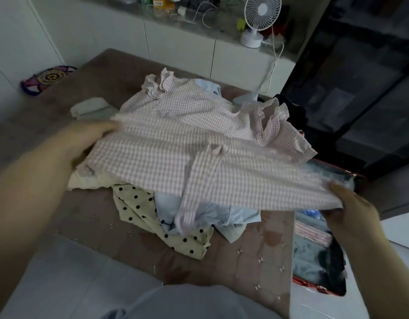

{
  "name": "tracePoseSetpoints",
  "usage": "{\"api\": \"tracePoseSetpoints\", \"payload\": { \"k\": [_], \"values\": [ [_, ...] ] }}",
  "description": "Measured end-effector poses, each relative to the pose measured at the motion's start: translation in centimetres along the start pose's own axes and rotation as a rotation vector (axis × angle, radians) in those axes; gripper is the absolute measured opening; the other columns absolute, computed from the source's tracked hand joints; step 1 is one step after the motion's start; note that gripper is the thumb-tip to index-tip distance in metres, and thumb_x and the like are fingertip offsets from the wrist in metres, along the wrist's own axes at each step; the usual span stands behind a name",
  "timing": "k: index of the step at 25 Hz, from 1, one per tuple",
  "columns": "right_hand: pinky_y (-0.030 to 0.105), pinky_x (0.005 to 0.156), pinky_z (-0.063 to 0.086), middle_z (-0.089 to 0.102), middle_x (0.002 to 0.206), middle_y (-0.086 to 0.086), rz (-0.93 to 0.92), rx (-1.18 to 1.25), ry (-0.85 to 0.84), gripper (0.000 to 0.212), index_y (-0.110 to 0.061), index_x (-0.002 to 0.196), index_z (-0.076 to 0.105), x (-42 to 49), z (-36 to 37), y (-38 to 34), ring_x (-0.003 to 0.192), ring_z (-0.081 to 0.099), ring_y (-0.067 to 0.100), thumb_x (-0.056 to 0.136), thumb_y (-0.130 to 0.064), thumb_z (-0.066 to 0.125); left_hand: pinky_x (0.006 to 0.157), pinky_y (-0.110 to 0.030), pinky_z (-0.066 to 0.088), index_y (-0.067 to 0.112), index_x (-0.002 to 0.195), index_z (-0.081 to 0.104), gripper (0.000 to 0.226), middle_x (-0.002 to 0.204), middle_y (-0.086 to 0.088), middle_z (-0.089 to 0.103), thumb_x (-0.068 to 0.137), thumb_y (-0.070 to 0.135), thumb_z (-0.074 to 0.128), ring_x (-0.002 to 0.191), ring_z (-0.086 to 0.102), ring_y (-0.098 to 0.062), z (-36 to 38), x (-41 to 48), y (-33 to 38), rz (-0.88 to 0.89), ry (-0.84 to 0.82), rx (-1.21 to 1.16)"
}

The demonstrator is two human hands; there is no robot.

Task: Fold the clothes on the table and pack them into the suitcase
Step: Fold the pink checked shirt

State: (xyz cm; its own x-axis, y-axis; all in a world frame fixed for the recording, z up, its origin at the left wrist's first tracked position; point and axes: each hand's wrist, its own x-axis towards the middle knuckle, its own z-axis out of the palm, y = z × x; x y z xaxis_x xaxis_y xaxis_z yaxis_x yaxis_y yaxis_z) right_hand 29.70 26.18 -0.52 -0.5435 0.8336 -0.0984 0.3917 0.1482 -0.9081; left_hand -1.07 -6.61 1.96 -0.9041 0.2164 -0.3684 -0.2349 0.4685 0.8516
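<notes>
A pink-and-white checked garment point(187, 139) with ruffled sleeves is spread above the clothes pile on the brown table point(256, 256). My left hand point(83, 139) grips its left edge, and my right hand point(353, 208) grips its lower right edge. Under it lie a cream garment with black dots point(139, 212), a light blue garment point(212, 217) and a cream piece point(83, 180). The open red suitcase point(314, 288) sits on the floor at the table's right side, with folded clothes inside.
A folded pale green item point(90, 109) lies at the table's back left, and dark clothing point(293, 111) at the back right. A white fan point(256, 19) stands on the counter behind. A colourful bag point(47, 79) lies on the floor at left.
</notes>
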Motion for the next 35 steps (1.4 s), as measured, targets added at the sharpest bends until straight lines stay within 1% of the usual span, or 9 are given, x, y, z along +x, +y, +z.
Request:
{"api": "tracePoseSetpoints", "payload": {
  "k": [4, 9, 12, 15, 18, 22, 25, 28, 35],
  "values": [
    [0.034, 0.061, 0.050, 0.058, 0.091, 0.015, 0.430, 0.039, -0.108, 0.023, -0.002, 0.114, 0.057, 0.1, 2.4, 6.3, 0.070, 0.057, 0.022, 0.092, -0.008, 0.054, 0.068, -0.033, 0.045, 0.003, 0.088, 0.064, 0.039, 0.084, -0.016, 0.065, 0.070, 0.037, 0.072, 0.081, 0.063, -0.030, 1.9, 1.0, -7.5, -0.098, -0.145, 0.335],
    [0.053, 0.084, 0.051, 0.053, 0.122, 0.022, 0.308, -0.645, -0.304, 0.048, -0.006, 0.131, 0.034, -1.8, 4.6, 11.5, 0.097, 0.060, 0.038, 0.090, -0.018, 0.056, 0.068, -0.029, 0.042, 0.011, 0.107, 0.061, 0.023, 0.106, -0.007, 0.067, 0.085, 0.019, 0.061, 0.084, 0.060, -0.015, 3.1, 1.6, -15.9, 0.112, -0.174, 0.543],
    [0.054, 0.096, 0.043, 0.050, 0.127, 0.018, -0.234, -1.006, -0.182, 0.066, -0.009, 0.130, 0.042, -3.1, 6.8, 11.2, 0.112, 0.050, 0.040, 0.073, -0.015, 0.074, 0.079, -0.030, 0.042, 0.006, 0.124, 0.053, 0.036, 0.114, -0.004, 0.061, 0.089, 0.016, 0.059, 0.096, 0.057, -0.017, 4.0, 1.1, -16.4, 0.145, -0.082, 0.506],
    [0.037, 0.091, 0.050, 0.064, 0.108, 0.001, -0.816, -0.768, -0.498, 0.060, -0.022, 0.113, 0.056, -5.6, 13.0, 8.7, 0.101, 0.054, 0.019, 0.058, -0.012, 0.076, 0.083, -0.032, 0.042, 0.005, 0.126, 0.046, 0.046, 0.114, -0.001, 0.054, 0.086, 0.021, 0.064, 0.102, 0.054, -0.019, 4.6, 1.0, -15.8, 0.097, -0.108, 0.380],
    [0.036, 0.097, 0.045, 0.066, 0.104, -0.010, -1.091, -0.735, -0.858, 0.039, -0.027, 0.111, 0.059, -7.6, 18.4, 6.9, 0.099, 0.060, 0.015, 0.074, -0.036, 0.049, 0.087, -0.037, 0.044, 0.003, 0.129, 0.041, 0.053, 0.124, -0.010, 0.053, 0.084, 0.015, 0.066, 0.113, 0.053, -0.028, 4.6, 0.4, -15.8, 0.104, -0.139, 0.389],
    [0.043, 0.106, 0.034, 0.059, 0.064, -0.015, -1.347, -0.855, -0.874, 0.028, -0.029, 0.070, 0.068, -6.8, 20.6, 7.3, 0.073, 0.062, 0.011, 0.078, -0.022, 0.042, 0.091, -0.045, 0.039, 0.004, 0.127, 0.047, 0.056, 0.117, -0.015, 0.053, 0.079, 0.027, 0.061, 0.107, 0.050, -0.033, 5.3, -2.0, -14.8, 0.419, 0.119, 0.668],
    [0.042, 0.101, 0.037, 0.062, 0.063, -0.010, -1.146, -0.843, -0.837, 0.023, -0.024, 0.064, 0.069, -5.7, 20.7, 6.6, 0.069, 0.061, 0.013, 0.076, -0.029, 0.050, 0.082, -0.027, 0.042, 0.016, 0.118, 0.056, 0.070, 0.101, 0.011, 0.055, 0.067, 0.063, 0.045, 0.094, 0.052, -0.002, 8.3, -5.2, -12.5, 0.430, -0.359, 0.544],
    [0.017, 0.066, 0.042, 0.058, 0.064, -0.005, -0.398, -0.335, -0.868, 0.016, -0.012, 0.078, 0.064, -5.1, 20.1, 3.2, 0.057, 0.052, 0.001, 0.089, -0.015, 0.053, 0.078, -0.021, 0.047, 0.021, 0.113, 0.049, 0.058, 0.101, 0.011, 0.057, 0.071, 0.056, 0.067, 0.094, 0.057, -0.006, 11.1, -6.6, -11.7, 0.127, -0.706, 0.504],
    [0.016, 0.052, 0.042, 0.053, 0.061, 0.000, 0.121, 0.138, -0.541, 0.020, -0.009, 0.075, 0.057, 0.7, 18.8, -0.4, 0.051, 0.052, 0.005, 0.093, -0.017, 0.055, 0.070, -0.020, 0.044, 0.015, 0.100, 0.061, 0.012, 0.091, 0.002, 0.064, 0.088, 0.019, 0.062, 0.088, 0.061, -0.016, 8.9, 0.1, -3.9, 0.302, -0.448, 0.321]
  ]
}}
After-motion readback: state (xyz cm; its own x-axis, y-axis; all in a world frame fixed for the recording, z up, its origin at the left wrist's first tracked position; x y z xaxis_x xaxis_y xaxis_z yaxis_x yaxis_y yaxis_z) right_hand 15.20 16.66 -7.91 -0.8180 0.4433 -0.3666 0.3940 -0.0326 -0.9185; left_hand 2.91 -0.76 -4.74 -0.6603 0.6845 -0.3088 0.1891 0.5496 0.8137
